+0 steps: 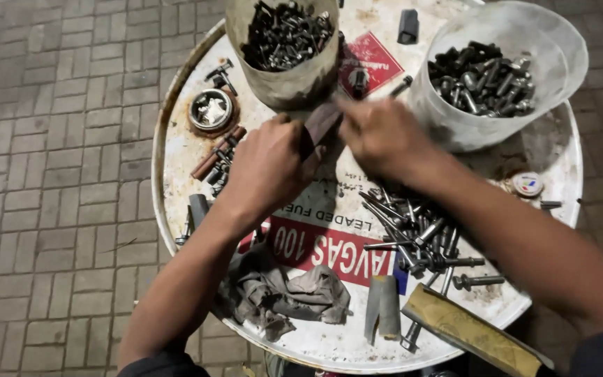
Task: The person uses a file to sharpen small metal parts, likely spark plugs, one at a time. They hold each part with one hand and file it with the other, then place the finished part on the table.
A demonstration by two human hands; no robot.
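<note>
While both hands meet over the middle of the drum top [176, 150], the left hand [268, 167] and right hand [378, 136] share one thing between them: a strip of abrasive paper [321, 124], brownish, held just below the cut-down tin of bolts [286, 42] at the far edge. Left fingers are curled round the strip's near end; right fingers press together on its far end, though whether a bolt sits inside the wrap I cannot tell.

Risk here looks real, to my eye. That tin stands touching distance from the knuckles, and a sharp tug on the strip could knock it and spill bolts across the top. Same goes for the clear plastic tub [497, 77] at the far right edge, just beside the right wrist.

Nearer in, the loose heap of long bolts [420, 234] lies under the right forearm; a sweep of that arm could roll some off the near right edge, where a flat yellowish tool [476, 331] already overhangs. Grey rag [291, 293] sits at the near edge, well apart.
</note>
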